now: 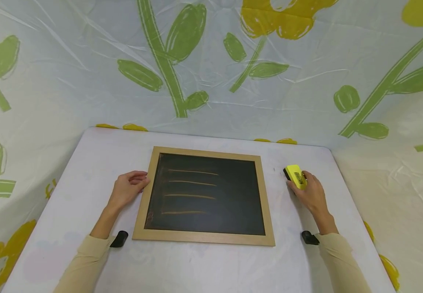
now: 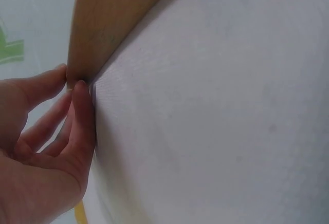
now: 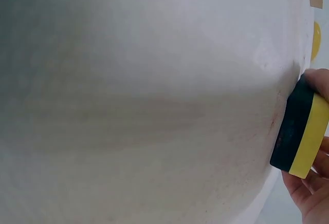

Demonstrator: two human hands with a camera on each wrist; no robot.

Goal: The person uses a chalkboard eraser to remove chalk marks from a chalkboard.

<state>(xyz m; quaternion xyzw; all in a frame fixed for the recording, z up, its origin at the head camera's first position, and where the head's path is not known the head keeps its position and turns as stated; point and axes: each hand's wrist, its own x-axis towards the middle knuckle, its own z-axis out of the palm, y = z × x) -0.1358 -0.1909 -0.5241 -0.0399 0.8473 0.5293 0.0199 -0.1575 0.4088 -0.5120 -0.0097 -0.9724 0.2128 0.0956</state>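
A small chalkboard (image 1: 233, 191) in a light wooden frame lies on the white table, with several orange-brown chalk lines across its left half. At the frame's left edge, my left hand (image 1: 128, 189) pinches the wood between thumb and fingers. The left wrist view shows those fingertips at the corner of the wooden frame (image 2: 110, 23). To the right of the board, my right hand (image 1: 312, 193) grips a board eraser (image 1: 294, 176), yellow on top with a black pad. Seen from the right wrist, the eraser (image 3: 300, 131) has its black side toward the table surface.
White tabletop (image 1: 211, 268) surrounds the board and runs up to a flower-printed cloth backdrop (image 1: 215, 81). Faint reddish smudges (image 3: 275, 118) mark the table beside the eraser. A black device (image 1: 119, 239) is strapped at the left wrist, another (image 1: 310, 237) at the right.
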